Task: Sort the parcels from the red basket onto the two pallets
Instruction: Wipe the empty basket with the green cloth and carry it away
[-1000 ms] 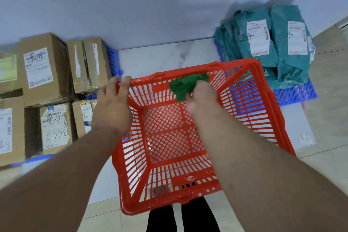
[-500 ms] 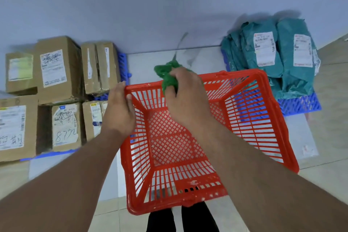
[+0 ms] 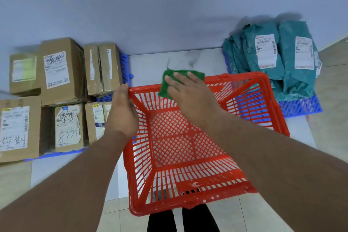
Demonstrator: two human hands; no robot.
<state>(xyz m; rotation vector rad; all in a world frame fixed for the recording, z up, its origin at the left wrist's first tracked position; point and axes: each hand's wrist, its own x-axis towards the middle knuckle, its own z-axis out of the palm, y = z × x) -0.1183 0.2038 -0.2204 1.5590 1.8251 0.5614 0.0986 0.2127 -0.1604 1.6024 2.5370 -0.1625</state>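
The red basket [image 3: 190, 190] stands on the floor in front of me with no parcels inside. My left hand [image 3: 122, 113] grips its far left rim corner. My right hand [image 3: 190, 92] lies flat, fingers spread, pressing a green cloth [image 3: 167, 86] against the basket's far rim. Several brown cardboard boxes [image 3: 60, 69] are stacked on the blue pallet [image 3: 124, 66] at the left. Several teal mailer bags [image 3: 293, 62] lie on the blue pallet [image 3: 301, 107] at the right.
A pale blue wall [image 3: 169, 15] rises behind both pallets. A white marble floor strip [image 3: 148, 66] runs between them. Beige tiles [image 3: 331, 81] lie at the far right, and my dark trouser legs [image 3: 182, 220] show below the basket.
My right hand carried the green cloth from inside the basket up to its far rim, and its fist has flattened over the cloth. My left hand kept hold of the rim corner.
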